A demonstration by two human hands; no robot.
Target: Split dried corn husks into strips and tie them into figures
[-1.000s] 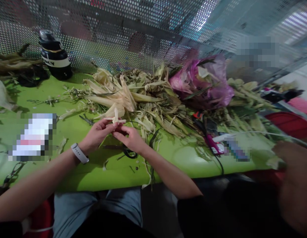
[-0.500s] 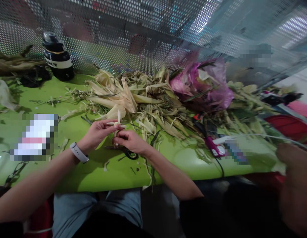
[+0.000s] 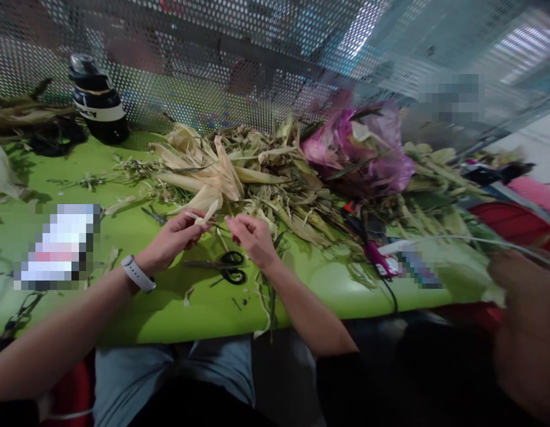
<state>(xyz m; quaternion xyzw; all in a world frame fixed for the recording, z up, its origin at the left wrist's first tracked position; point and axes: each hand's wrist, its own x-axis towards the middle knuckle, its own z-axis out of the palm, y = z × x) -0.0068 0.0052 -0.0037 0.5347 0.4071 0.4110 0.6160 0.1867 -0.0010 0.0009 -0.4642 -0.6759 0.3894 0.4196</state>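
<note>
My left hand (image 3: 175, 237), with a white watch on the wrist, pinches a small piece of pale corn husk (image 3: 207, 214) above the green table (image 3: 168, 308). My right hand (image 3: 252, 236) is a short way to the right, its fingers pinched together; what they hold is too thin to name. Black-handled scissors (image 3: 226, 268) lie on the table just below both hands. A heap of dried corn husks (image 3: 221, 169) lies right behind my hands.
A black bottle (image 3: 98, 101) stands at the back left against a perforated metal wall. A purple plastic bag (image 3: 364, 148) sits on the husks at the right. A glue gun with cable (image 3: 379, 258) lies right of centre. Another person's blurred hand (image 3: 524, 320) is at the far right.
My hands have come apart: the right hand moved right and up, away from the husk piece. The husk piece stays in my left hand, and the scissors now show below.
</note>
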